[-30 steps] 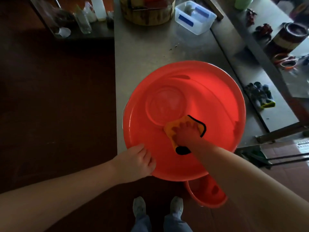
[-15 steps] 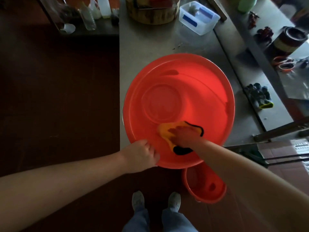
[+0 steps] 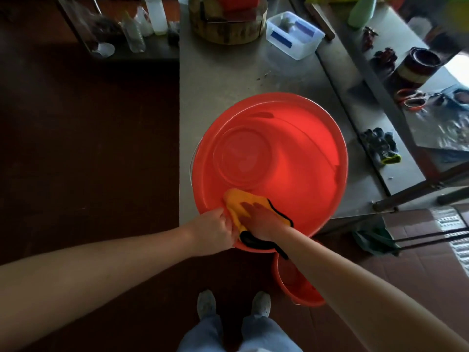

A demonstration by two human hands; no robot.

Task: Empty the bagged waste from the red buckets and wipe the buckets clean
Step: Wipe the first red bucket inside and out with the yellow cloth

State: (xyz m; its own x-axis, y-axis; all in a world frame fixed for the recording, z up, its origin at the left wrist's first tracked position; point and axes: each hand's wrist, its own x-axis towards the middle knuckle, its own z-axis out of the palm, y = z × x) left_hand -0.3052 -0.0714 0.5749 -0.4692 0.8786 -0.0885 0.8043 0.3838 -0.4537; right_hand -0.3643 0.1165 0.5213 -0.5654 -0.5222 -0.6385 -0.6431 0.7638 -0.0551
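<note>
- The big bucket, red and wide, sits on the near corner of a steel table, its mouth facing up at the camera; its near edge overhangs the table edge.
- The left hand grips the bucket's near rim, fingers curled over the edge, just left of the cloth.
- A yellow cloth with black edging lies against the inner wall by the near rim; 1 black-edged corner hangs out over the rim.
- The right hand rests flat on the cloth, fingers stretched out and pressing it to the wall; it holds nothing in a curl.
- The 2 hands nearly touch at the rim.
- A small bucket, also red, stands on the floor below, partly hidden under the right forearm.
- 2 shoes show at the bottom, just left of the small bucket.
- At the table's far end are a round wooden block and a clear box.
- On the bench to the right lie dark gloves and orange-handled scissors.
</note>
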